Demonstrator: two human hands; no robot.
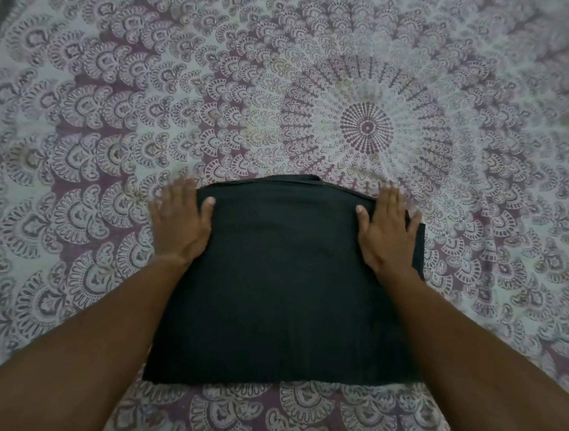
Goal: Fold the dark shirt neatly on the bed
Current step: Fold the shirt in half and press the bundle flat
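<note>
**Dark shirt lies folded at the lower centre of the frame**

A dark, near-black cloth shirt (290, 284) is seen folded into a roughly square block on the bed (77, 128), at the lower centre of the frame. Its surface is smooth and matte, with only faint creases. The near edge is straight, while the far edge is slightly uneven, and a thin seam line is visible along it. At the right side a lower layer of cloth sticks out just past the upper one.

The left hand (181, 221) is laid flat at the shirt's upper left corner, its thumb resting on the cloth and its spread, straight fingers (170, 202) reaching onto the bed cover. The right hand (386, 234) is laid flat on the upper right corner in the same manner, fingers straight and apart. Nothing is gripped by either hand.

The bed is covered with a pale sheet printed in a purple and white mandala pattern, whose round centre (366, 128) lies above the shirt, right of the middle.
</note>
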